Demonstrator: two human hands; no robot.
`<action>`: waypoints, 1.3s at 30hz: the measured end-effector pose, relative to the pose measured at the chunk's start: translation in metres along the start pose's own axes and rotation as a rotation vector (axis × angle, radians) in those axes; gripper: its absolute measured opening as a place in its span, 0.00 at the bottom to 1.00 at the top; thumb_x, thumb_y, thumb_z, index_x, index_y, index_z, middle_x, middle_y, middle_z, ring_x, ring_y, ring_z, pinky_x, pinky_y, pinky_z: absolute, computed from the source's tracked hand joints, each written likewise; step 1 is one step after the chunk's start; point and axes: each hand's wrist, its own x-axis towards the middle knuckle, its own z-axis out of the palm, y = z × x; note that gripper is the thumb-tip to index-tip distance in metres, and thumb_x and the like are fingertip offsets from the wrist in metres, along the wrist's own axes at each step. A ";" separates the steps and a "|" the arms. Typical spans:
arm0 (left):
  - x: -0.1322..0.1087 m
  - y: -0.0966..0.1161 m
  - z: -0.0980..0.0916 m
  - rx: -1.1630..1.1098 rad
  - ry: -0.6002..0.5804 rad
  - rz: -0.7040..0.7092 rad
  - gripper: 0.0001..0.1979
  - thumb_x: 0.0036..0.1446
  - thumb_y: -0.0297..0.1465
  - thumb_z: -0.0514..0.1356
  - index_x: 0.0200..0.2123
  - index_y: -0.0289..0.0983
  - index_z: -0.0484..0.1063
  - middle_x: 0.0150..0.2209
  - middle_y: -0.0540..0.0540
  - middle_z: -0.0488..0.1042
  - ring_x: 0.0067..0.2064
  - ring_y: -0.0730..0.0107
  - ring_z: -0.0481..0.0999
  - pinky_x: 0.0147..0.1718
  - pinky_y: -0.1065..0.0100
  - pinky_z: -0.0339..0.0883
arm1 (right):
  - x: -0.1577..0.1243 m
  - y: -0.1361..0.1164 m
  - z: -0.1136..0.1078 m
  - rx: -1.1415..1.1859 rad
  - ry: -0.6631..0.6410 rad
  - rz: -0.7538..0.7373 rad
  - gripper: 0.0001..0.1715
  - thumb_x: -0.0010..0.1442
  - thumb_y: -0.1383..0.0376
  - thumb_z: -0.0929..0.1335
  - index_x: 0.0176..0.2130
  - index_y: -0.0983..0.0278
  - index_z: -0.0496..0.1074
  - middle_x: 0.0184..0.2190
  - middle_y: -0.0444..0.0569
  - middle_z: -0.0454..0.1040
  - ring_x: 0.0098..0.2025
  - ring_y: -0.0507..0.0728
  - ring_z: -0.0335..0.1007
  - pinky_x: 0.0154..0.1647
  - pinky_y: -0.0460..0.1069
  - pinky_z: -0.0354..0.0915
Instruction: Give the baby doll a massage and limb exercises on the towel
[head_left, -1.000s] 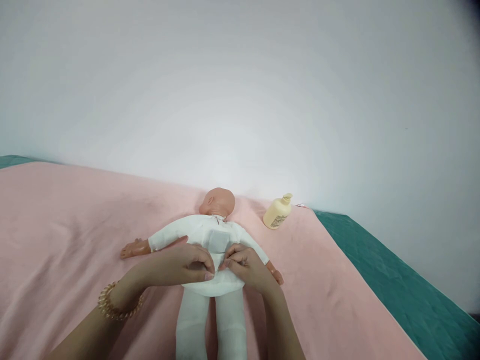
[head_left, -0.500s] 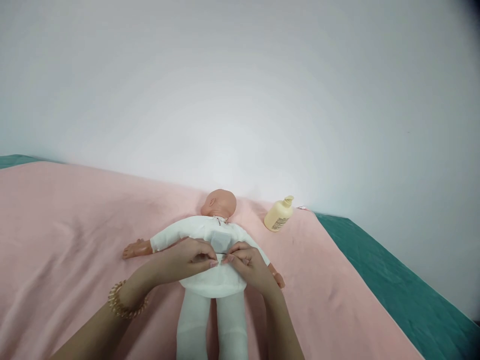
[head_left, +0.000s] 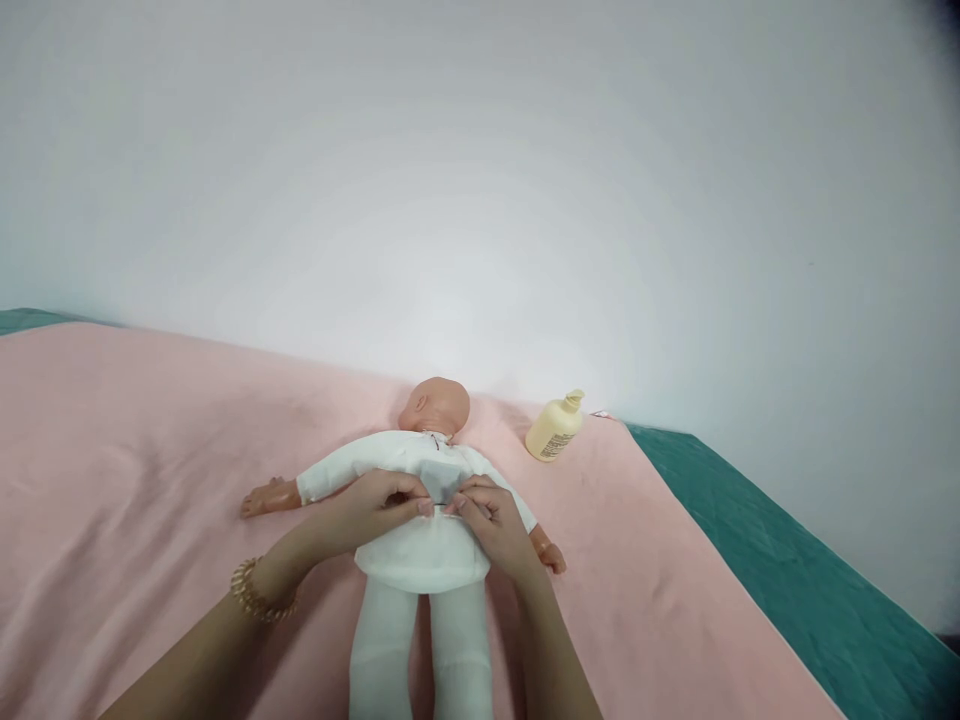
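Observation:
A doll (head_left: 439,408) with a bare plastic head lies on its front, arms spread, its body and legs in white cloth. On its back is a grey patch (head_left: 441,480) with a thin dark line along its lower edge. My left hand (head_left: 396,500) pinches the white cloth (head_left: 424,562) just left of that line, thumb against bent fingers. Opposite it, my right hand (head_left: 486,508) pinches at the right end of the line. Both hands rest on the doll's back, a small gap between their fingertips. What exactly lies between the fingers is partly hidden.
A pale yellow pump bottle (head_left: 555,430) stands right of the doll's head. Beneath everything is a creased pink sheet (head_left: 675,600), with a green cover (head_left: 780,540) beyond its right edge. A plain white wall (head_left: 450,200) rises behind.
Both hands have shifted slightly up the doll's back, closer to the grey patch. Its lower part now looks narrower between the fingers. The whole view has moved a little.

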 end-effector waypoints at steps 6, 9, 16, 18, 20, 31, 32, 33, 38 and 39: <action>0.009 -0.020 0.005 -0.108 0.212 0.021 0.16 0.64 0.41 0.53 0.35 0.37 0.76 0.37 0.45 0.78 0.40 0.62 0.75 0.41 0.62 0.68 | 0.009 0.019 0.002 0.020 0.171 -0.134 0.17 0.65 0.53 0.65 0.40 0.60 0.77 0.43 0.52 0.74 0.50 0.59 0.68 0.55 0.55 0.62; 0.010 -0.026 0.005 -0.038 0.294 0.101 0.15 0.65 0.39 0.53 0.43 0.39 0.75 0.47 0.43 0.77 0.50 0.59 0.73 0.51 0.59 0.66 | 0.012 0.023 0.004 -0.004 0.150 -0.151 0.18 0.66 0.52 0.64 0.46 0.59 0.75 0.48 0.52 0.74 0.55 0.60 0.66 0.59 0.57 0.59; 0.012 -0.030 0.008 0.142 0.244 0.155 0.16 0.66 0.40 0.52 0.48 0.38 0.73 0.50 0.42 0.76 0.54 0.57 0.71 0.57 0.53 0.62 | 0.013 0.021 0.005 -0.119 0.059 -0.102 0.19 0.67 0.53 0.62 0.50 0.58 0.74 0.51 0.50 0.73 0.57 0.59 0.63 0.63 0.58 0.55; 0.012 -0.030 0.010 0.175 0.242 0.161 0.16 0.66 0.40 0.52 0.47 0.38 0.73 0.49 0.42 0.76 0.53 0.57 0.71 0.56 0.53 0.62 | 0.014 0.021 0.005 -0.139 0.048 -0.109 0.19 0.68 0.53 0.62 0.49 0.58 0.75 0.49 0.50 0.74 0.56 0.60 0.64 0.62 0.58 0.56; 0.013 -0.031 0.011 0.198 0.238 0.172 0.15 0.66 0.40 0.52 0.46 0.39 0.73 0.48 0.43 0.77 0.53 0.57 0.71 0.55 0.54 0.63 | 0.015 0.022 0.006 -0.155 0.044 -0.113 0.20 0.68 0.53 0.62 0.49 0.59 0.75 0.49 0.51 0.74 0.55 0.60 0.64 0.61 0.58 0.56; 0.014 -0.037 0.014 0.339 0.357 0.218 0.16 0.67 0.39 0.51 0.49 0.39 0.73 0.51 0.43 0.76 0.58 0.56 0.66 0.59 0.50 0.57 | 0.015 0.027 0.007 -0.212 0.022 -0.172 0.23 0.69 0.50 0.60 0.55 0.58 0.69 0.55 0.52 0.68 0.61 0.58 0.59 0.65 0.56 0.54; 0.014 -0.038 0.014 0.348 0.353 0.210 0.17 0.67 0.39 0.51 0.49 0.39 0.73 0.52 0.43 0.75 0.58 0.55 0.66 0.59 0.50 0.57 | 0.015 0.028 0.007 -0.216 0.022 -0.174 0.24 0.69 0.49 0.59 0.56 0.57 0.68 0.56 0.52 0.67 0.61 0.58 0.58 0.65 0.56 0.53; 0.014 -0.039 0.013 0.356 0.342 0.203 0.17 0.67 0.39 0.51 0.50 0.39 0.73 0.52 0.43 0.75 0.58 0.55 0.66 0.59 0.49 0.57 | 0.015 0.028 0.007 -0.223 0.019 -0.173 0.24 0.69 0.49 0.59 0.56 0.57 0.68 0.56 0.52 0.67 0.61 0.58 0.58 0.65 0.56 0.53; 0.014 -0.040 0.013 0.364 0.313 0.190 0.18 0.67 0.41 0.50 0.50 0.39 0.73 0.52 0.43 0.76 0.57 0.55 0.67 0.59 0.49 0.58 | 0.016 0.029 0.007 -0.259 -0.003 -0.146 0.25 0.69 0.48 0.59 0.56 0.57 0.69 0.56 0.51 0.68 0.61 0.60 0.57 0.65 0.58 0.53; 0.014 -0.040 0.013 0.363 0.308 0.189 0.18 0.67 0.41 0.50 0.49 0.39 0.73 0.51 0.43 0.76 0.57 0.55 0.67 0.59 0.50 0.58 | 0.016 0.028 0.007 -0.262 -0.008 -0.141 0.25 0.69 0.49 0.59 0.56 0.57 0.69 0.55 0.51 0.69 0.61 0.60 0.58 0.65 0.58 0.53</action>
